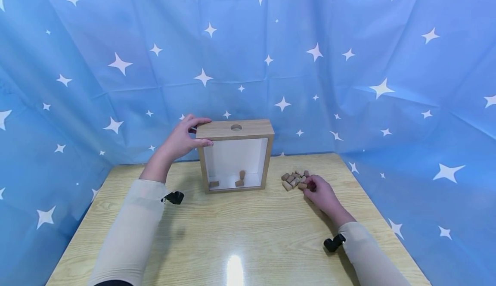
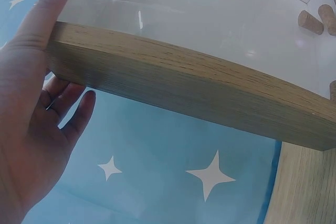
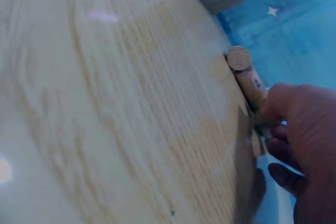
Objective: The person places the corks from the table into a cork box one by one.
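Note:
A shallow wooden box [image 1: 235, 129] with a clear front and a round hole in its top stands upright at the back of the table. My left hand [image 1: 184, 137] grips its upper left corner, thumb on the front and fingers behind. A few wine corks [image 1: 240, 183] lie inside on the box floor; two corks [image 2: 311, 22] show through the front in the left wrist view. To the right of the box, my right hand [image 1: 322, 194] pinches a cork [image 1: 302, 186] at the near edge of a loose pile of corks [image 1: 290, 178]. Its fingertips partly hide that cork.
The pale wood table [image 1: 232, 221] runs back to a blue curtain [image 1: 240, 62] with white stars, which also covers both sides. A bright light reflection shows on the table near the front. Each wrist bears a small black camera [image 1: 334, 243].

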Available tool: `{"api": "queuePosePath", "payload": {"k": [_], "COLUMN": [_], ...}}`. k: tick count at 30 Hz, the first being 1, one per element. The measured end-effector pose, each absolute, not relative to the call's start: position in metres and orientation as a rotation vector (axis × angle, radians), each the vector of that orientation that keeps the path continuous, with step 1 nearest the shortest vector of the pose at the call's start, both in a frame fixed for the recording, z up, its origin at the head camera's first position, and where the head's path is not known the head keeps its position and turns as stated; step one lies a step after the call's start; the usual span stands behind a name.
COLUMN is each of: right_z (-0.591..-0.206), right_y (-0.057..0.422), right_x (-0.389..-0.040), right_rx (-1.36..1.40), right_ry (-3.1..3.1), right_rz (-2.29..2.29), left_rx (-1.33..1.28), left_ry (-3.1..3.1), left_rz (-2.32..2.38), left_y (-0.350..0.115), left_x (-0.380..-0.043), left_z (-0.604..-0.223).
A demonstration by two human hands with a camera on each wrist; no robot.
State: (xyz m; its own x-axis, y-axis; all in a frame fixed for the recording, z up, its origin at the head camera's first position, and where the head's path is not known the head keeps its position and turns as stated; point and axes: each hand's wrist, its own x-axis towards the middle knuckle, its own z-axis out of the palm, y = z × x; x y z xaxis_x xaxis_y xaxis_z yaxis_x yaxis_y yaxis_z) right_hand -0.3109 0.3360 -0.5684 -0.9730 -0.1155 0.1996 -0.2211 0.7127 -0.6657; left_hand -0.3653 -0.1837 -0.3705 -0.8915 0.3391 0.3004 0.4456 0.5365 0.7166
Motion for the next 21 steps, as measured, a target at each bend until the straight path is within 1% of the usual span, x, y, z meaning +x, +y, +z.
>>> {"api": "queuePosePath", "payload": {"k": [13,21], "right_z": [-0.545,-0.526], "right_y": [0.331,0.324], "right_x": [-0.317,-0.321], "right_rx": [0.284,0.298], "right_ry": [-2.686,-2.661], "right_rz": [1.225,1.206], "left_rx": [-0.668,-0.671], "left_ry": [-2.644,-2.653], "left_rz": [-1.29,-1.28], "left_y": [-0.183,-0.183], "left_x": [-0.365,-0.365], "left_z": [-0.371,-0.371]}}
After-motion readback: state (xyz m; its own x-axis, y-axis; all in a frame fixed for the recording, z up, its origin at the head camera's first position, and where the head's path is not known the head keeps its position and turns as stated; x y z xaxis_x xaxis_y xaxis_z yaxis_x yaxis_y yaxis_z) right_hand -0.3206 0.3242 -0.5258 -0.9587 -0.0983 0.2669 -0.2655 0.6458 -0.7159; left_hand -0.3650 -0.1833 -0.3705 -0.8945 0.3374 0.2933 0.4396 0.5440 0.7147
